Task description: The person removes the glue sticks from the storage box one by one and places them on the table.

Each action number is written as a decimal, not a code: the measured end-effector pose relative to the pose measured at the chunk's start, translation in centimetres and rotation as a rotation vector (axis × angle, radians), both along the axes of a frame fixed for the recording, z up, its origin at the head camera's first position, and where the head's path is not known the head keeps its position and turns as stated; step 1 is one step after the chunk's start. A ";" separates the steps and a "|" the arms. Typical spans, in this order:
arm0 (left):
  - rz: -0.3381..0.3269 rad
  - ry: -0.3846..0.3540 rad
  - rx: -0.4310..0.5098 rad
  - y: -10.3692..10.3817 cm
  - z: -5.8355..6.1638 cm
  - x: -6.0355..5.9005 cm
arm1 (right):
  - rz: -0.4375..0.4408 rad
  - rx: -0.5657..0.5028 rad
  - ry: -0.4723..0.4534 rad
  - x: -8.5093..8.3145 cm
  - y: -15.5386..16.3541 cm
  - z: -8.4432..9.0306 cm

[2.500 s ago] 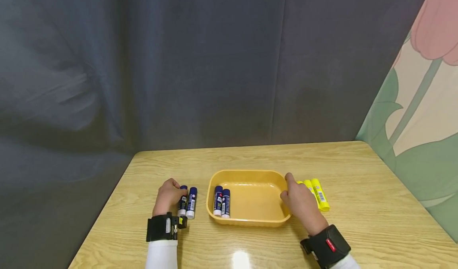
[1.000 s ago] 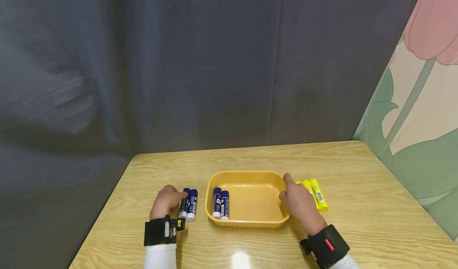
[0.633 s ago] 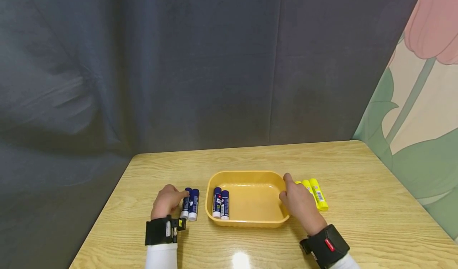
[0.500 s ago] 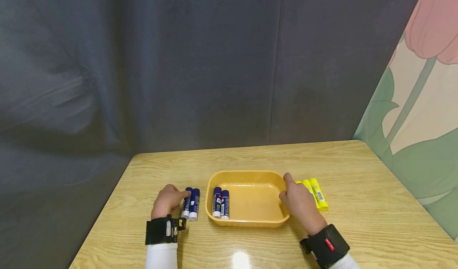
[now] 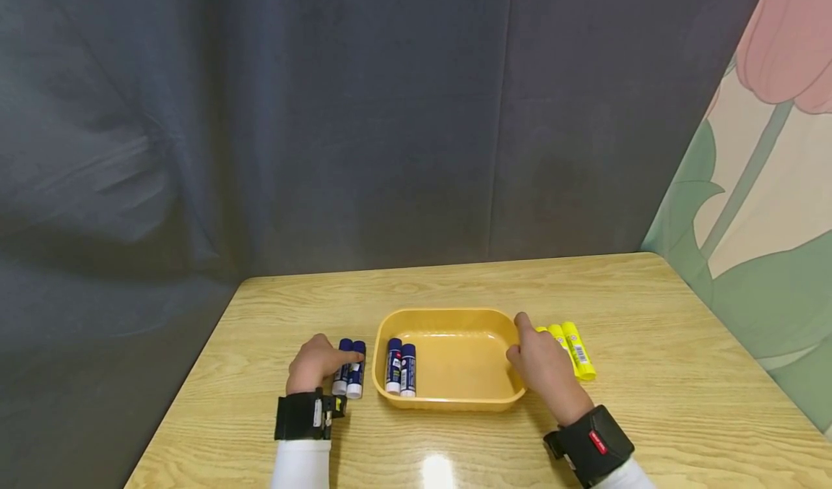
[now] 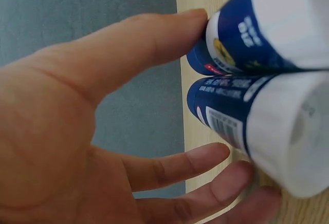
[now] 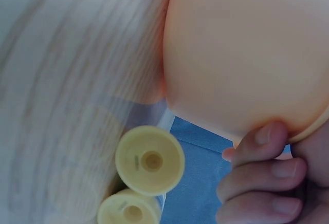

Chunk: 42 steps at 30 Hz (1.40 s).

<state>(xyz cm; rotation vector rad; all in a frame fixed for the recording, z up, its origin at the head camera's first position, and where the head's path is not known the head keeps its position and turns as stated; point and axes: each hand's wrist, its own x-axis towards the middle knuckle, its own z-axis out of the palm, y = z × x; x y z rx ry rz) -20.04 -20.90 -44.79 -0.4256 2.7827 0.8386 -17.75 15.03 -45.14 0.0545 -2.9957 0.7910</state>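
My left hand (image 5: 316,362) has its thumb pressed on the side of two blue glue sticks (image 5: 349,368) lying together on the table (image 5: 455,287), the other fingers (image 6: 180,165) loose and spread just beside them, so it's more a nudge than a real hold. Right next to that pair is the yellow tray (image 5: 455,395), with two more blue sticks (image 5: 400,367) lying inside at its near-left end. My right hand (image 5: 544,368) grips the tray's far-side rim, fingertips (image 7: 259,142) curled under the edge. Just past those fingers lie the yellow glue sticks (image 5: 570,350).
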 end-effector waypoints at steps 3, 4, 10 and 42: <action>0.004 -0.002 0.006 0.1 0.0 0.0 | 0.001 0.001 -0.003 0.0 0.0 0.0; 0.006 -0.002 0.007 0.1 0.0 0.0 | 0.001 0.002 -0.003 0.0 0.0 0.0; 0.011 0.002 0.022 0.1 0.2 0.1 | -0.001 -0.001 -0.004 0.0 0.0 0.1; -0.420 0.157 -0.358 13.0 3.3 -0.3 | -0.029 0.011 -0.035 -0.7 -0.2 -0.3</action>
